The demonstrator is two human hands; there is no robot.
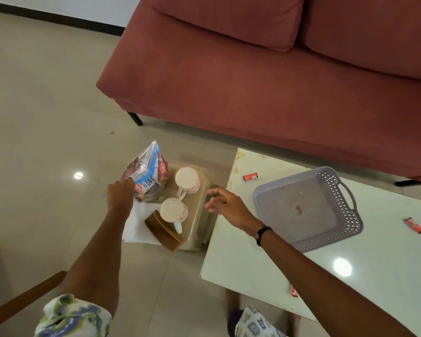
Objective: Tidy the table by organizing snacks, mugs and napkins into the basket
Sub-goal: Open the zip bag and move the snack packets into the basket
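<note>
A low beige stool (199,222) left of the table carries snack packets (148,171), two white mugs with red print (187,180) (174,211), white napkins (139,224) and a brown napkin holder (163,231). My left hand (120,194) is closed on the lower edge of the snack packets. Above the stool's right edge my right hand (225,203) hovers open, holding nothing. The grey perforated basket (345,224) lies empty on the white table (241,259), right of my right hand.
Small red sweet wrappers lie on the table: one (250,177) by the far corner, one (414,225) right of the basket, one (293,291) at the near edge. A red sofa (253,81) stands behind. A wooden chair arm (22,302) sits at lower left.
</note>
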